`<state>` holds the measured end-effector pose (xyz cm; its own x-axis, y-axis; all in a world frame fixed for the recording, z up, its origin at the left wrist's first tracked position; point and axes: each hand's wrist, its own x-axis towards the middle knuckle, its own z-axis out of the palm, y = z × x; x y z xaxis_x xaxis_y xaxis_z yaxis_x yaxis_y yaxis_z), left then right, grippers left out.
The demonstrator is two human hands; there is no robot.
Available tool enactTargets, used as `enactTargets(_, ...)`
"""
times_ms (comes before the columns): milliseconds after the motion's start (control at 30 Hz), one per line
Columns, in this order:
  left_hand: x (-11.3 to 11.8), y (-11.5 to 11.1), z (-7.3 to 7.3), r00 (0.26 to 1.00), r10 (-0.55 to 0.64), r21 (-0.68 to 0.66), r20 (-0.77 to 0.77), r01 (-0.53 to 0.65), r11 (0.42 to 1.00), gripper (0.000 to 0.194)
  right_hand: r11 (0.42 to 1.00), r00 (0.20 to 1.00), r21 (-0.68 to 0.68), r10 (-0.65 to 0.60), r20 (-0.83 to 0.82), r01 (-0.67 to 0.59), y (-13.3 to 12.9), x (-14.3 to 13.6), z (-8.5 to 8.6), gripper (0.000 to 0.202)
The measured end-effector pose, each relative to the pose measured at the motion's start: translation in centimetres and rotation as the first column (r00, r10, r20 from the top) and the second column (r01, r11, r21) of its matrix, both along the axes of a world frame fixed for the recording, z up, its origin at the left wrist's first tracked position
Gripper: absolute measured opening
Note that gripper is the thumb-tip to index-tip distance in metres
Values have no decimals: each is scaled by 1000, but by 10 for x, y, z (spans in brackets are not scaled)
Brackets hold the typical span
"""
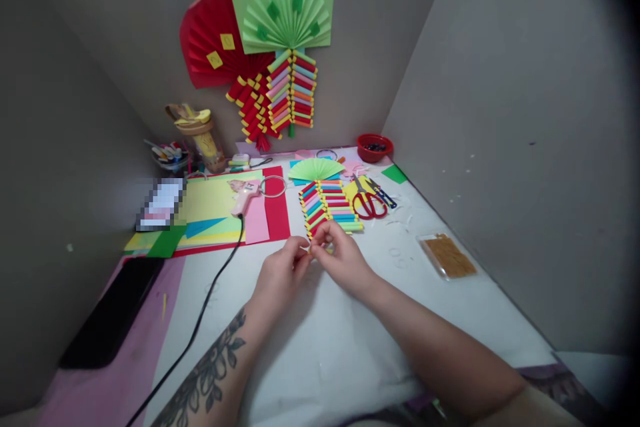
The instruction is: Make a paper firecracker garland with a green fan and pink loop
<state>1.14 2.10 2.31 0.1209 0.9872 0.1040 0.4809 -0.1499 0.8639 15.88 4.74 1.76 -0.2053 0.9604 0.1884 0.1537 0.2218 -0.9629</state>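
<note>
My left hand (283, 270) and my right hand (343, 257) meet over the white table cover, fingertips pinched close together. Something small and pale, with a hint of yellow, shows between them; my fingers hide most of it and its kind is unclear. Just beyond my fingertips lies a row of rolled paper tubes (336, 205) in several colours with yellow ends, arranged in two slanted columns. A light green pleated paper fan (317, 169) rests at the top of these columns. To their right are red-handled scissors (369, 205) and a dark blue pair of snips (383, 193).
A pink glue gun (246, 200) lies on coloured paper sheets (207, 200), its black cord (213, 293) running toward me. At left are a phone (161, 203) and a black slab (115, 313). A clear box (447, 255) and a red bowl (375, 147) stand right. Finished paper fans (287, 13) hang behind.
</note>
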Motion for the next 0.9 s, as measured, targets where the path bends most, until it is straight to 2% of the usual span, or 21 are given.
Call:
enactTargets(100, 0, 0, 1, 999, -6, -7, 39, 6, 1000, 16, 999, 999, -34, -3, -54, 2, 0, 0, 0, 14)
enactTargets(367, -3, -1, 5, 994, 7, 19, 112, -9, 1000, 13, 1000, 1000, 23, 10, 4, -10, 4, 4, -3, 12)
enactTargets(500, -9, 3, 7, 971, 81, -20, 223, -78, 997, 17, 997, 990, -78, 4, -140, -15, 14, 11, -6, 19)
enactTargets(633, -13, 7, 7, 939, 156, -61, 307, -144, 988, 25, 987, 961, -152, -92, -262, 52, 19, 14, -7, 22)
enactTargets(733, -10, 7, 4, 934, 155, -91, 323, -132, 987, 26, 991, 979, -133, -44, -198, 17, 15, 9, -8, 23)
enactTargets(900, -3, 3, 4, 955, 116, -126, 273, -85, 988, 24, 989, 998, -134, 58, -35, -62, 5, 2, -8, 12)
